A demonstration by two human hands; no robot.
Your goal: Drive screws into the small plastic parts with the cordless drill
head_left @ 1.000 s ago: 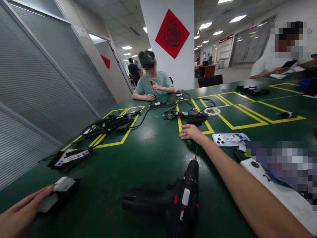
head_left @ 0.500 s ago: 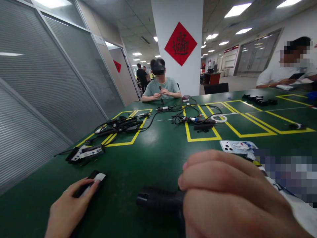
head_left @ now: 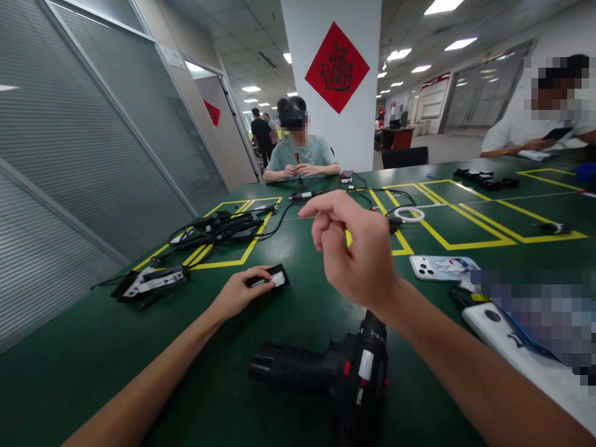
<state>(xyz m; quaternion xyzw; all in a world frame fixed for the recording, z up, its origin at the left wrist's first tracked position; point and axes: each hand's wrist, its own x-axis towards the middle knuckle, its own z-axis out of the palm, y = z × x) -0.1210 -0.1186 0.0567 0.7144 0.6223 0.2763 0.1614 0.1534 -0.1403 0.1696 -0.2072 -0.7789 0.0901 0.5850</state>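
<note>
My left hand [head_left: 239, 290] reaches forward over the green table [head_left: 288, 310] and rests on a small black block with a white label [head_left: 272, 278], fingers laid over it. My right hand [head_left: 354, 248] hangs in the air above the table's middle, fingers loosely curled, thumb and forefinger close together, with nothing visible in them. Below my right forearm lies a black cordless drill [head_left: 333, 372] on its side, untouched.
A phone in a patterned case [head_left: 440, 267] lies at right. Black battery packs and cables [head_left: 214, 228] sit at left inside yellow tape lines, with a white tape ring [head_left: 410, 215] farther back. One person sits across the table [head_left: 302, 155], another at far right [head_left: 535, 133].
My left hand slid the small black block forward, away from me. My right hand came off the drill's area and rose into the air. The camera view shifted slightly.
</note>
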